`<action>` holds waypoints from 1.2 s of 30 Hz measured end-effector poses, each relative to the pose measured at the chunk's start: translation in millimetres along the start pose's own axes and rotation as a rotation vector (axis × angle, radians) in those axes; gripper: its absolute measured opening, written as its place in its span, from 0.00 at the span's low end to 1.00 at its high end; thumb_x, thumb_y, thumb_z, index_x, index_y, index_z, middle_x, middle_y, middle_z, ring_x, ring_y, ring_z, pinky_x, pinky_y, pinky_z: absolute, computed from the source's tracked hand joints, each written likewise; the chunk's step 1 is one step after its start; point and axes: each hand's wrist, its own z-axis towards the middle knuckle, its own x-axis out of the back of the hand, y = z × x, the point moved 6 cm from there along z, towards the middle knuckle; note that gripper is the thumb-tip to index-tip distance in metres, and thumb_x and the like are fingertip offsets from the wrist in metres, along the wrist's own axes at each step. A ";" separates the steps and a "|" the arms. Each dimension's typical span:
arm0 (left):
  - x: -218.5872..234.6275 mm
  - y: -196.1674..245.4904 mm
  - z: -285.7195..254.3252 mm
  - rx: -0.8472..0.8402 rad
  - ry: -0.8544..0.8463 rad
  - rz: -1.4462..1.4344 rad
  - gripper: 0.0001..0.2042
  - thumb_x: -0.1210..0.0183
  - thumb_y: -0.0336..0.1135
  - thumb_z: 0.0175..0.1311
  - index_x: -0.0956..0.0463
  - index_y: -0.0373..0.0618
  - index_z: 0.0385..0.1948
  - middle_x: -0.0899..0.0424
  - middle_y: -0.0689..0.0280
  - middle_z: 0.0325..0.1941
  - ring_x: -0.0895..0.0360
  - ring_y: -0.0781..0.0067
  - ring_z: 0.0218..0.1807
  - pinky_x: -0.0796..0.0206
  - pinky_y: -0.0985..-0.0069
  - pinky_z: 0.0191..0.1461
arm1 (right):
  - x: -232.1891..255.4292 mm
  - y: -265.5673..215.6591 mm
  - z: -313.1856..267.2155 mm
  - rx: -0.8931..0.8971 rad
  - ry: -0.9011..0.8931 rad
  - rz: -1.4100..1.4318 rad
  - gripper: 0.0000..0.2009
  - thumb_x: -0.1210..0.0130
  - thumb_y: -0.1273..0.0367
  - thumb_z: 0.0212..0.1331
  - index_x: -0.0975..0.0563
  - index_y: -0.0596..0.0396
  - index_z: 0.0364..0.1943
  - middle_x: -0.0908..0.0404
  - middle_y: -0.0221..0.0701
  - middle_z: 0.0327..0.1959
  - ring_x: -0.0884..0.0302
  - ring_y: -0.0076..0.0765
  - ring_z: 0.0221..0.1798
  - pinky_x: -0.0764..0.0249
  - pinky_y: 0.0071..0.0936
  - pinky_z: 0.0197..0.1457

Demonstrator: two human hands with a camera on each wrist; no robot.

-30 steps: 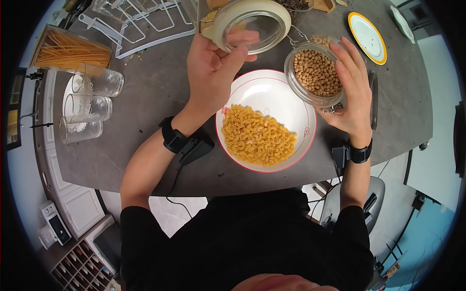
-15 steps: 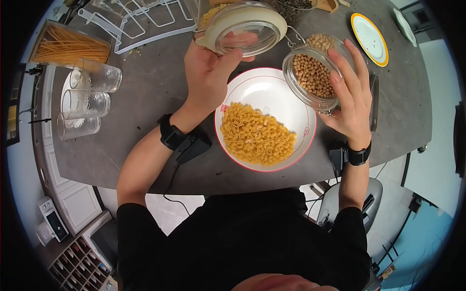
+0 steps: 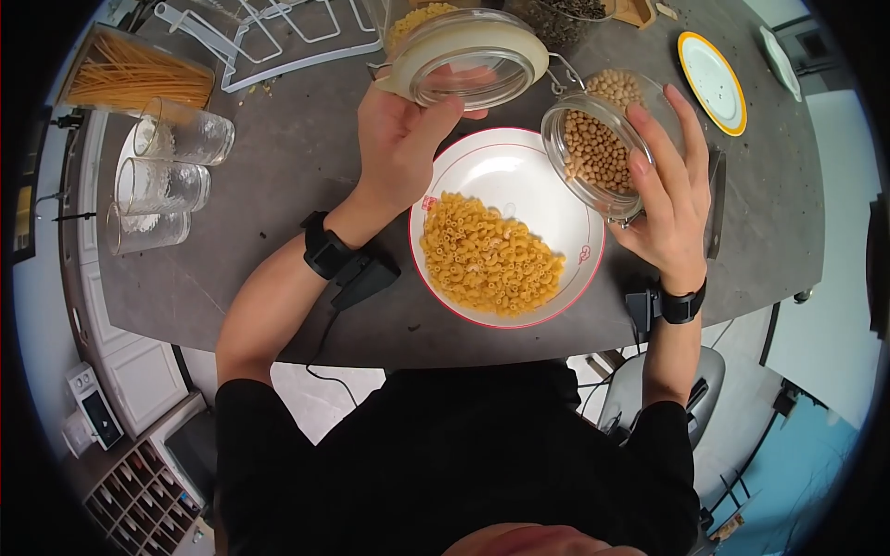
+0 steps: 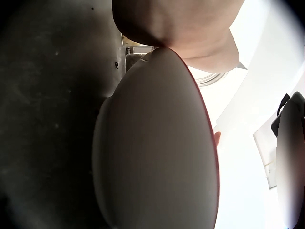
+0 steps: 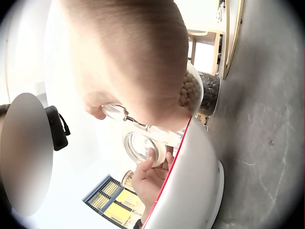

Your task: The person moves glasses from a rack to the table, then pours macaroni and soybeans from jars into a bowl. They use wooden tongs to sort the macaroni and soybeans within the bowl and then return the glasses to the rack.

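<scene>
In the head view the right hand (image 3: 672, 199) grips a glass jar of chickpeas (image 3: 598, 153), tilted with its mouth toward the person, over the right rim of a white plate (image 3: 556, 208). Yellow macaroni (image 3: 491, 259) covers the lower left part of that plate. The left hand (image 3: 399, 139) holds the jar's hinged lid (image 3: 473, 56), swung up to the left, thumb and fingers at its edge. Seen from the right wrist, the right hand (image 5: 138, 62) is around the jar, with chickpeas (image 5: 189, 90) visible behind it. The plate's underside (image 4: 157, 143) fills much of the left wrist view.
Three glasses (image 3: 162, 185) and a container of spaghetti (image 3: 139, 79) are at the left. A white rack (image 3: 297, 60) stands at the back left. Behind the jar is a container of dark bits (image 3: 565, 23). At the back right lie an orange-rimmed plate (image 3: 712, 83) and another dish (image 3: 781, 63).
The right hand has tipped the chickpea jar further toward the plate, and the chickpeas have shifted toward its mouth. The left hand and lid have moved slightly left in the head view.
</scene>
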 end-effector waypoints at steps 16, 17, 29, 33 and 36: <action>4.1 -1.2 -4.8 0.024 0.006 0.080 0.15 0.47 0.21 0.72 0.28 0.30 0.58 0.16 0.51 0.57 0.16 0.64 0.58 0.18 0.71 0.54 | -3.4 -1.9 -3.5 0.018 0.011 -0.014 0.35 0.32 0.74 0.42 0.26 0.42 0.62 0.20 0.37 0.64 0.27 0.75 0.64 0.23 0.58 0.60; 4.8 -1.9 -4.7 0.025 0.021 0.068 0.14 0.47 0.21 0.72 0.28 0.30 0.57 0.15 0.51 0.57 0.16 0.65 0.58 0.18 0.71 0.54 | -3.8 -2.2 -3.6 0.021 0.020 -0.021 0.35 0.32 0.74 0.42 0.26 0.42 0.62 0.20 0.37 0.64 0.27 0.74 0.64 0.23 0.58 0.60; 10.0 -6.8 -6.2 0.033 0.044 0.103 0.15 0.44 0.23 0.72 0.27 0.30 0.57 0.15 0.52 0.55 0.15 0.71 0.51 0.18 0.72 0.50 | -3.1 -3.1 -1.4 0.011 0.034 -0.011 0.30 0.28 0.72 0.44 0.22 0.41 0.56 0.18 0.33 0.62 0.26 0.73 0.64 0.23 0.56 0.60; 9.5 -7.5 -4.5 0.052 0.044 0.093 0.15 0.44 0.23 0.72 0.27 0.30 0.58 0.14 0.52 0.55 0.15 0.71 0.50 0.18 0.72 0.49 | -2.8 -3.5 -1.8 0.013 0.033 -0.025 0.27 0.28 0.70 0.46 0.22 0.41 0.55 0.18 0.32 0.62 0.26 0.72 0.64 0.23 0.56 0.60; 8.9 -5.6 -4.7 0.063 0.035 0.096 0.15 0.44 0.23 0.71 0.27 0.31 0.58 0.14 0.53 0.55 0.15 0.71 0.50 0.18 0.73 0.49 | -2.1 -3.9 -1.2 0.010 0.024 -0.017 0.27 0.28 0.70 0.47 0.21 0.40 0.55 0.18 0.32 0.62 0.26 0.72 0.64 0.23 0.56 0.60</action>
